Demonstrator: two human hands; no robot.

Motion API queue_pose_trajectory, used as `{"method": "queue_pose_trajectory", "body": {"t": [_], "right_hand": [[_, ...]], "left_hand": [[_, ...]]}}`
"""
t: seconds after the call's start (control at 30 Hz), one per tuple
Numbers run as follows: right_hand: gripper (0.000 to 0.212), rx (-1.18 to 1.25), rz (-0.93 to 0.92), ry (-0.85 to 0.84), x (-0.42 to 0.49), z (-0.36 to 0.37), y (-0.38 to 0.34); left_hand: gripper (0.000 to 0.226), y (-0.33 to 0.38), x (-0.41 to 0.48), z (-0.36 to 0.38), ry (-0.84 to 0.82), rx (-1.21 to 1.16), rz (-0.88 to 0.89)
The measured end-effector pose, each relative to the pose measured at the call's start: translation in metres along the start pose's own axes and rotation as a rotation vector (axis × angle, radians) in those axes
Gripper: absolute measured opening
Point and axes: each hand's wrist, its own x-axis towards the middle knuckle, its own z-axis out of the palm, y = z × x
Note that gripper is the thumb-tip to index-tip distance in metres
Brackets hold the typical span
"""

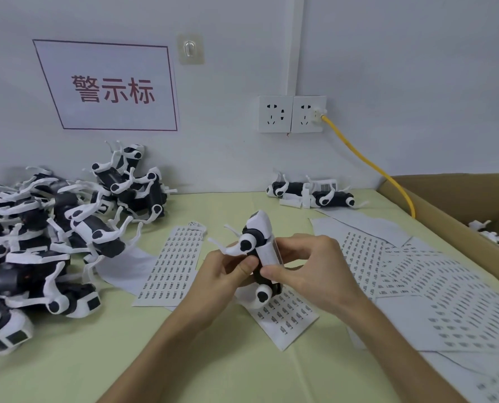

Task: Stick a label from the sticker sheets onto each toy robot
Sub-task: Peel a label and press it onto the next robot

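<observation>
Both hands are together on one toy robot (259, 238), held up w/ its length running away from the person. Left hand (222, 271) grips the black body from the left, thumb on it just below a round hip joint. Right hand (309, 269) wraps the white side, thumb and forefinger pinched at its near end. Whether a label sits under those fingertips I can't tell (the fingers cover that spot).

Handling, my guess: light, hard plastic, smooth so a bit slippery. The trunk looks stiff and is the safe place to hold, approx. mid-body. The thin white legs stick out & look easy to bend or snap, so don't grab there.

Right under the hands lies a sticker sheet (286, 317). A second sheet (175, 263) is just beyond and left of the left hand, and a spread of sheets (423, 289) fans out right of the right hand. Well left of the left hand sits a tangled pile of robots (68, 225). Beyond the right hand, by the wall, two more robots (329, 197) lie on their sides. A cardboard box (452, 199) is furthest right, w/ a yellow cable (367, 161) dropping beside it. All rests on a pale green table (111, 359).
</observation>
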Motion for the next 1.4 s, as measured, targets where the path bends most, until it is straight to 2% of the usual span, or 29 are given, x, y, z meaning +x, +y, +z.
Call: {"method": "queue_pose_trajectory", "body": {"t": [0.1, 0.27, 0.33, 0.43, 0.5, 0.53, 0.6, 0.7, 0.73, 0.77, 0.8, 0.87, 0.9, 0.93, 1.0, 1.1, 1.2, 1.23, 1.33, 1.4], "right_hand": [[0.03, 0.015, 0.032, -0.047, 0.001, -0.004, 0.001], [0.03, -0.012, -0.032, 0.193, -0.002, 0.018, -0.003], [0.027, -0.05, -0.056, 0.239, -0.002, 0.018, -0.003], [0.023, 0.042, -0.043, 0.069, 0.002, 0.001, 0.0], [0.036, 0.208, -0.04, 0.056, 0.006, -0.011, 0.003], [0.044, 0.229, -0.079, 0.12, 0.006, -0.015, 0.005], [0.054, 0.159, -0.253, 0.371, 0.005, -0.017, 0.005], [0.052, -0.139, -0.619, 0.825, 0.003, -0.006, 0.005], [0.053, -0.221, -0.679, 0.87, 0.007, -0.004, 0.007], [0.058, -0.279, -0.63, 0.826, 0.015, -0.002, 0.007], [0.067, -0.339, -0.452, 0.703, 0.023, -0.003, 0.008], [0.087, -0.535, 0.09, 0.34, 0.032, -0.008, 0.02], [0.09, -0.595, 0.284, 0.182, 0.032, -0.009, 0.028], [0.089, -0.622, 0.379, 0.068, 0.029, -0.008, 0.036], [0.077, -0.616, 0.38, -0.036, 0.021, -0.003, 0.046], [0.05, -0.466, 0.301, -0.013, 0.015, 0.001, 0.041], [0.027, -0.453, 0.289, -0.056, 0.015, 0.003, 0.033], [0.027, -0.485, 0.289, -0.097, 0.013, 0.004, 0.031], [0.048, -0.6, 0.31, -0.231, 0.009, 0.004, 0.029], [0.053, -0.625, 0.31, -0.271, 0.007, 0.004, 0.027]], "left_hand": [[0.035, -0.002, -0.001, 0.0, 0.003, 0.01, -0.002], [0.03, -0.003, 0.003, -0.002, 0.089, 0.03, 0.026], [0.03, -0.003, 0.004, -0.005, 0.099, 0.034, 0.022], [0.033, -0.005, 0.005, -0.01, 0.086, 0.015, -0.006], [0.037, -0.004, 0.009, -0.013, 0.149, -0.066, -0.004], [0.041, -0.002, 0.01, -0.015, 0.2, -0.143, -0.006], [0.044, 0.001, 0.013, -0.021, 0.29, -0.289, -0.006], [0.043, 0.004, 0.014, -0.032, 0.376, -0.375, -0.021], [0.044, 0.004, 0.014, -0.033, 0.39, -0.401, -0.03], [0.046, 0.005, 0.014, -0.033, 0.395, -0.419, -0.039], [0.048, 0.006, 0.013, -0.031, 0.392, -0.429, -0.053], [0.052, 0.005, 0.012, -0.026, 0.376, -0.439, -0.08], [0.054, 0.005, 0.011, -0.024, 0.369, -0.453, -0.089], [0.055, 0.005, 0.012, -0.023, 0.365, -0.465, -0.095], [0.047, 0.008, 0.011, -0.021, 0.361, -0.494, -0.106], [0.027, 0.012, 0.01, -0.018, 0.309, -0.648, -0.162], [0.031, 0.013, 0.01, -0.019, 0.315, -0.67, -0.172], [0.03, 0.013, 0.011, -0.02, 0.32, -0.673, -0.163], [0.032, 0.014, 0.01, -0.02, 0.29, -0.734, -0.167], [0.033, 0.013, 0.009, -0.021, 0.233, -0.861, -0.205]]}}
